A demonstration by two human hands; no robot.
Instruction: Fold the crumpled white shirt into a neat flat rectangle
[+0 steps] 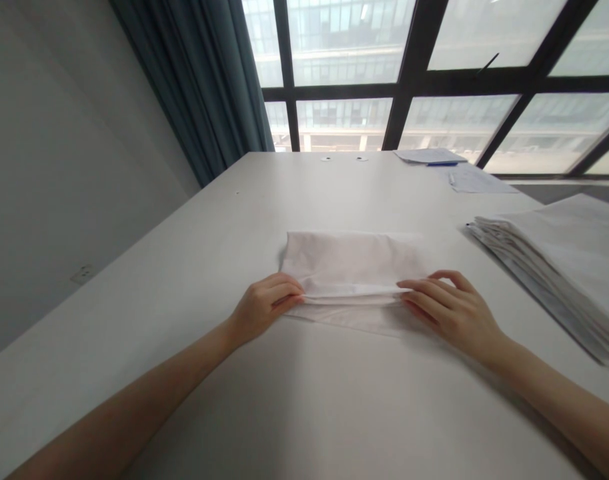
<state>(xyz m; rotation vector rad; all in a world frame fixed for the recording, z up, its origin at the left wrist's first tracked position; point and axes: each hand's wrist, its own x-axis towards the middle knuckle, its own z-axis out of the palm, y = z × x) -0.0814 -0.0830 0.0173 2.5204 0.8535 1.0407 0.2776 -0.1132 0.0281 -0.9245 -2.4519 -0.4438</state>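
Note:
A white cloth lies partly folded on the white table, its near side gathered into a raised fold that runs from left to right. Below that fold, a flat layer of the same cloth shows. At the fold's left end, my left hand pinches the fabric between thumb and fingers. My right hand grips the other end, with its fingers bent over the edge. The fingertips of both hands are partly hidden by the cloth.
To the right sits a stack of folded white cloth. Papers and a blue pen lie at the table's far right. Behind are windows and a blue curtain; a wall stands at left.

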